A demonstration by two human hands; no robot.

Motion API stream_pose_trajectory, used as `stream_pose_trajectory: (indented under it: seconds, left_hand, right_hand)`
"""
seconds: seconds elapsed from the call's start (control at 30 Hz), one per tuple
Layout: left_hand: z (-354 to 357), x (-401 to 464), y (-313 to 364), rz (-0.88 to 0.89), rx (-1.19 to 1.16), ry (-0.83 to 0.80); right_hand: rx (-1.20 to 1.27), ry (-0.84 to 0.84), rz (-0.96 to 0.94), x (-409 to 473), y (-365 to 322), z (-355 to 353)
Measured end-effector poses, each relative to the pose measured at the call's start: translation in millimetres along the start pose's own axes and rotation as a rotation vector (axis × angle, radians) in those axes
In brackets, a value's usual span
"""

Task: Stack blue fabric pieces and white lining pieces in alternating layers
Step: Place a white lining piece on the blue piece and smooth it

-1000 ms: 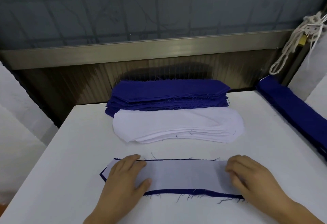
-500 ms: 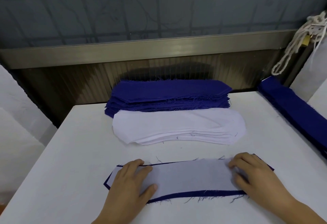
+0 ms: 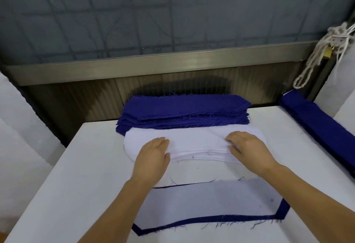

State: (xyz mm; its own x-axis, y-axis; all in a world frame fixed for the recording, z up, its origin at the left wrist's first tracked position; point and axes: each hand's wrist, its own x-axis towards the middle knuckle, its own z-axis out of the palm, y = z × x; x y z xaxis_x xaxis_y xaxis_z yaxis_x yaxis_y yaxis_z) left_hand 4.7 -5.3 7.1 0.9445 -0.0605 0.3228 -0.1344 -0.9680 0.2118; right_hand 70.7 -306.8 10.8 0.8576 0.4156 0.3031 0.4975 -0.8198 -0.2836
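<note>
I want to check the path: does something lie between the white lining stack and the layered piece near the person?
Nothing visible does. Only bare table lies between the white lining stack, where both hands rest, and the layered piece.

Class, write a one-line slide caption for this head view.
Both hands, left and right, reach the white lining pile beyond a lined blue piece.

Garment workshop: cut blue pieces (image 3: 184, 108) stacked at 12 o'clock, white linings (image 3: 194, 143) before them, white table (image 3: 76, 175).
</note>
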Motion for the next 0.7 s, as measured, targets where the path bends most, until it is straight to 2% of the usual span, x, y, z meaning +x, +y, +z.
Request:
stream_pose_trajectory:
  seconds: [0.1,0.23,0.4,0.53,0.7]
  left_hand:
    - [0,-2,-4,0.065,0.01,0.095]
    - [-1,-2,-6,0.1,-0.036,0.205]
    - [-5,1,-6,0.006,-0.053,0.115]
    - [-5,0,-6,-0.077,-0.052,0.097]
    - [-4,-1,-6,-0.033,-0.029,0.095]
  right_hand:
    - [0.025,0.085,-0.064,-2,2,-1]
    - [0.037,0.09,-0.047,0,3,-4]
    - [0.144,0.06,0.102,8,-1,-9]
    - [0.328,-0.043,0.177,10,0,-14]
    - [0.429,-0.107,0.181,9,1,-20]
